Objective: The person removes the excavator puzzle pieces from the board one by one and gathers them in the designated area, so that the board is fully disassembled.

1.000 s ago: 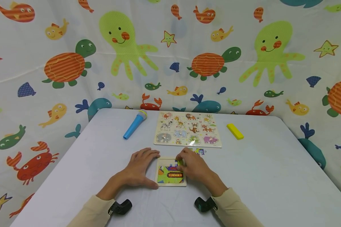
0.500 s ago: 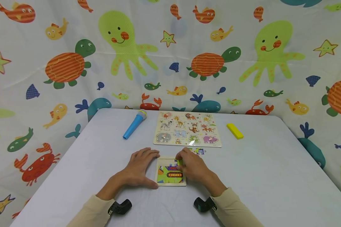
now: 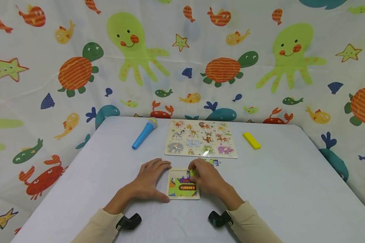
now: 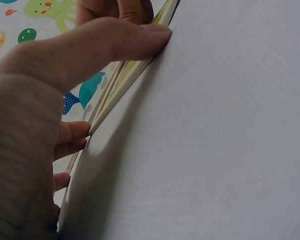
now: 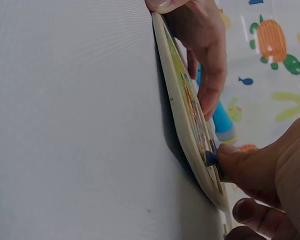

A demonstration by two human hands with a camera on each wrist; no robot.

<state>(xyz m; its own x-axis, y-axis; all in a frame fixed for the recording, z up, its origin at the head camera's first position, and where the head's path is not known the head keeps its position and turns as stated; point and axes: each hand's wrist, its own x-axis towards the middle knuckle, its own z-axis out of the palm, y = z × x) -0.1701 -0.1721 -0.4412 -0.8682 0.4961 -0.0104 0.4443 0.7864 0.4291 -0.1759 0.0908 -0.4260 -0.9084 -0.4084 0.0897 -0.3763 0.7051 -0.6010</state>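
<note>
Nothing is visibly shifting since earlier. The left hand [image 3: 149,179], fingers wide, is bracing the puzzle [image 3: 183,187]'s left; the right hand [image 3: 209,177] is pinching a likely light, stiff piece [image 5: 211,158], best held edgewise.

In front of you lies a small, square wooden puzzle tray [image 3: 184,198], flat, its near part filled with a bright tracked vehicle on green — the far left stretch is bare wood. At its far right edge, your right hand [image 3: 209,176] pinches a partly blue piece [image 5: 211,158]; loose pieces [image 3: 215,162] lie just beyond.
</note>
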